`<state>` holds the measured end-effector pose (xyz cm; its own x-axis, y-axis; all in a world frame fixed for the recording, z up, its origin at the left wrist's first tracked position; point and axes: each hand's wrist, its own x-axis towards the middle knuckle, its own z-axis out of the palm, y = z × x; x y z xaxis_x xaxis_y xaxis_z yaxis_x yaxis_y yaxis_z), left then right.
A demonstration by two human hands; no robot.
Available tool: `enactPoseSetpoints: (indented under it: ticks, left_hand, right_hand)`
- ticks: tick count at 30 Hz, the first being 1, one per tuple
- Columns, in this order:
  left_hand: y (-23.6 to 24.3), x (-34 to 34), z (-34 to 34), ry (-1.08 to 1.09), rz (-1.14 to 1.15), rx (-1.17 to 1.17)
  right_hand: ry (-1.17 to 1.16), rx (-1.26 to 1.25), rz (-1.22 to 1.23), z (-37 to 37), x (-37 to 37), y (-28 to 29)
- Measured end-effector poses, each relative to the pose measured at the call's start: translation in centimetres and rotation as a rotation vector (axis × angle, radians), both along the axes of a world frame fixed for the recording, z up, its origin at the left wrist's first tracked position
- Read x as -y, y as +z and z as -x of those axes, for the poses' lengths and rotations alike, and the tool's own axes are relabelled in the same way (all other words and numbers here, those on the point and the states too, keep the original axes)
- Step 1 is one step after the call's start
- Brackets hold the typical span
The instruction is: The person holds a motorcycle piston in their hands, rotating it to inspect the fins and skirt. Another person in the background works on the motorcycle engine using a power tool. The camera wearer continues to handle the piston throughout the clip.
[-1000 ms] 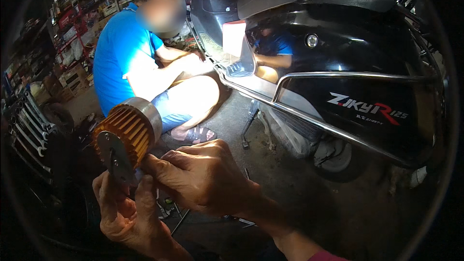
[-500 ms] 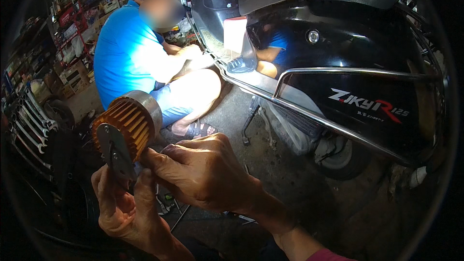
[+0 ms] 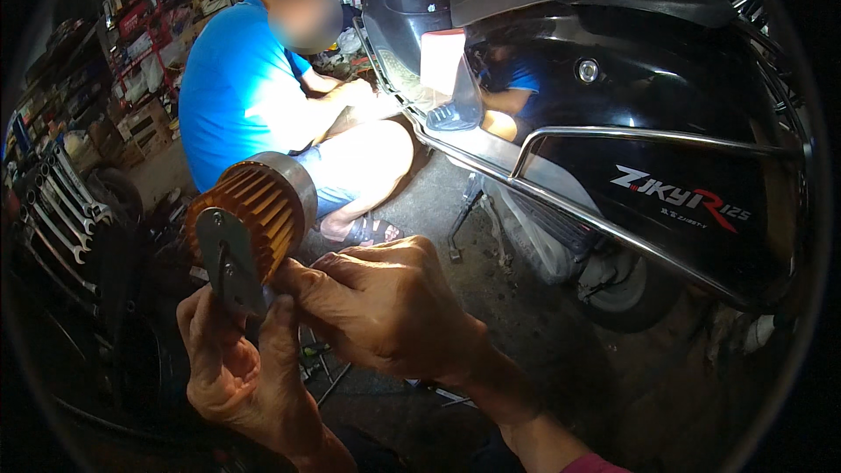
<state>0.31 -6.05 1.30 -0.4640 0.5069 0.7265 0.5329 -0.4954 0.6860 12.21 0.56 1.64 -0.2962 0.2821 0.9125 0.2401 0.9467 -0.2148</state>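
— What are the hands on?

— A small round lamp (image 3: 254, 219) with orange fins and a grey metal bracket (image 3: 229, 261) on the side facing the camera. It is held up in the air, left of the black scooter (image 3: 631, 123) and well apart from it.

— And each grip?

— The left hand (image 3: 241, 368) comes from below the lamp, its grip pressed onto the lower end of the bracket. The right hand (image 3: 385, 311) sits just right of the lamp, fingertips pinching the bracket's edge beside the fins.

— Anything else near?

— A person in a blue shirt (image 3: 236, 92) crouches on the concrete floor (image 3: 526, 324) beyond the lamp, hands at the scooter's front. A row of wrenches (image 3: 57, 201) hangs left of the lamp, and shelves of parts (image 3: 149, 26) stand behind that person.
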Motion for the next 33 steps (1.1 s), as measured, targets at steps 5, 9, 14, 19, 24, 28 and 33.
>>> enactPoseSetpoints:
  ticks: [5, 9, 14, 19, 24, 28, 33]
  left_hand:
    - [0.03, 0.03, 0.03, -0.029, -0.009, 0.052]
    - [-0.12, 0.06, -0.06, -0.035, -0.001, 0.050]
    - [-0.33, 0.03, -0.01, -0.040, -0.023, 0.053]
    - [-0.07, 0.25, 0.05, -0.034, -0.001, 0.043]
    - [-0.07, 0.24, 0.04, -0.031, -0.003, 0.045]
    - [-0.12, 0.23, -0.15, -0.050, -0.021, 0.057]
    - [-0.01, 0.22, 0.00, -0.035, -0.024, 0.037]
  right_hand:
    - [0.000, 0.028, -0.004, 0.04, 0.25, 0.18]
    - [0.000, 0.055, 0.010, -0.26, 0.45, 0.29]
    - [0.005, 0.044, 0.008, -0.24, 0.52, 0.23]
    - [0.011, 0.044, 0.013, -0.08, 0.51, 0.18]
    - [0.007, 0.052, 0.005, -0.01, 0.50, 0.11]
    - [-0.029, 0.052, 0.000, -0.20, 0.69, 0.18]
    - [-0.018, 0.069, 0.006, -0.03, 0.72, 0.35]
